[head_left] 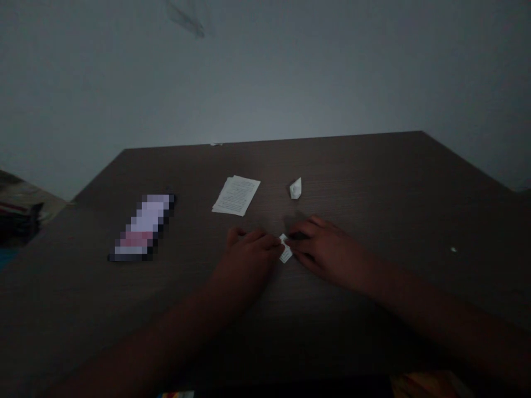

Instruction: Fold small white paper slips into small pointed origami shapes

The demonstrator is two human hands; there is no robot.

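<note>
A small piece of folded printed paper (285, 253) lies flat on the table between my two hands. From the left, my left hand (251, 251) reaches it with bent fingers, their tips on the paper's left side. My right hand (327, 249) meets it from the other side, fingertips pressed to its right edge. Parts of the paper are hidden under the fingers. Just beyond my right hand stands a small folded white paper piece (295, 189), pointed at the top. A stack of printed paper sheets (236, 195) rests past my left hand.
The brown wooden table (365, 171) reaches back to a pale wall (290, 72). At the left lies a phone (143, 226) with its screen lit and blurred out. A tiny white scrap (453, 250) sits at the right. The light is dim.
</note>
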